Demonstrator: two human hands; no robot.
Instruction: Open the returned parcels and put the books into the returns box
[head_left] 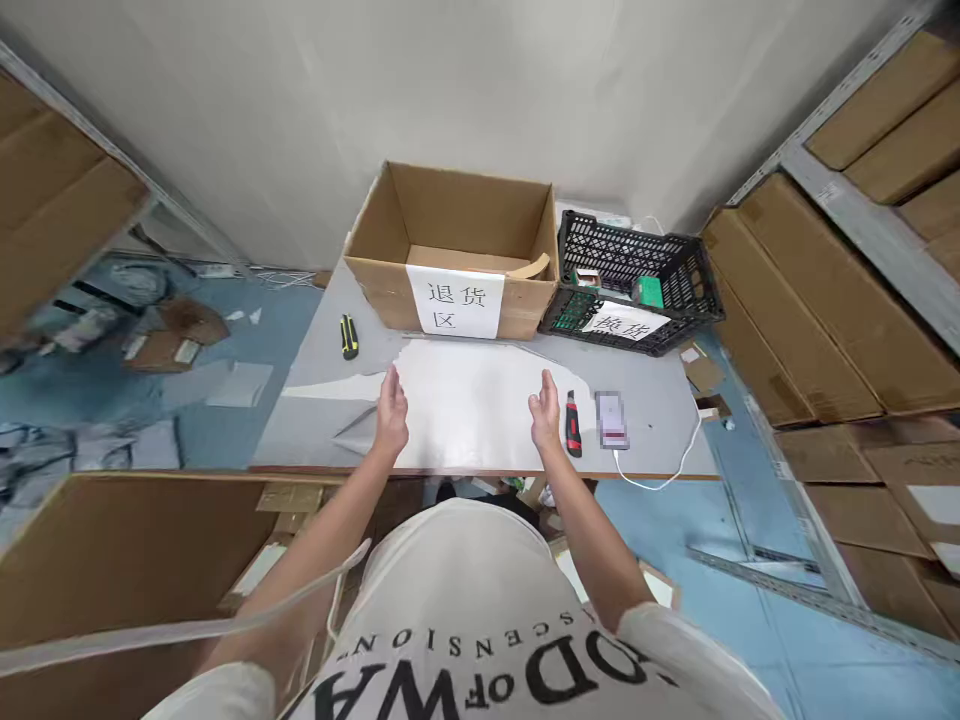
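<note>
My left hand (391, 412) is held edge-on over the left part of the table, fingers stretched forward, with nothing in it. Facing it across a white patch of tabletop (480, 400), my right hand (546, 410) has its fingers straight and also holds nothing. Just right of that hand lies a red and black box cutter (573, 425). A phone (612, 420) with a white cable (684, 462) rests beyond it. Farther left on the table is a yellow and black box cutter (349, 337).
An open cardboard box (375, 290) with a paper label stands at the table's back. Beside it, a black plastic crate (645, 250) contains small boxes, one a green box (649, 292). Shelves of cartons (840, 300) line the right. A large open carton (135, 560) is at lower left.
</note>
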